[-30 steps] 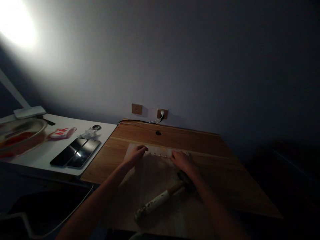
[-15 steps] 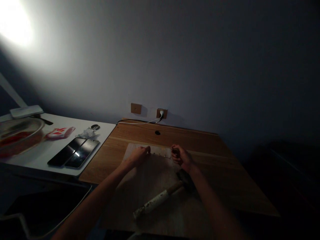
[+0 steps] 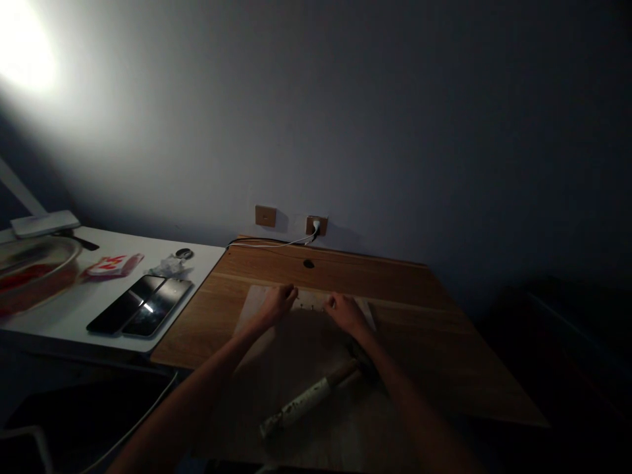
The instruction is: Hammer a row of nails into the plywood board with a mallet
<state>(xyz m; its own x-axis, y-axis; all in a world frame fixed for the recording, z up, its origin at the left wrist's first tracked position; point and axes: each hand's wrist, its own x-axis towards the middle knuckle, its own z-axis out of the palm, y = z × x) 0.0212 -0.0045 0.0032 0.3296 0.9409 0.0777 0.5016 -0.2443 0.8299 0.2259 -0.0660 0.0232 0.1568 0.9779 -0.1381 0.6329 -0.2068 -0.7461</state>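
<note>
A pale wooden board (image 3: 301, 349) lies on the wooden desk. Small upright nails (image 3: 312, 307) stand in a row near its far edge. At the left end of that row is my left hand (image 3: 279, 305), its fingers pinched; what they hold is too small to make out. My right hand (image 3: 345, 313) is curled at the right end of the row, thumb and forefinger together, and its fingers cover whatever is between them. Below the hands a hammer (image 3: 309, 397) rests diagonally on the board, its worn white handle toward me and its dark head partly behind my right forearm.
Left of the desk (image 3: 419, 355), a white table (image 3: 202, 263) bears two phones (image 3: 158, 307), crumpled clear plastic (image 3: 170, 266), a red-and-white packet (image 3: 113, 265) and a large clear bowl (image 3: 39, 276). Cables run along the desk's back edge to a wall socket (image 3: 316, 226).
My right hand has moved left, over the right end of the nail row, and turned its back upward. The left hand stays by the left end. The view has shifted slightly.
</note>
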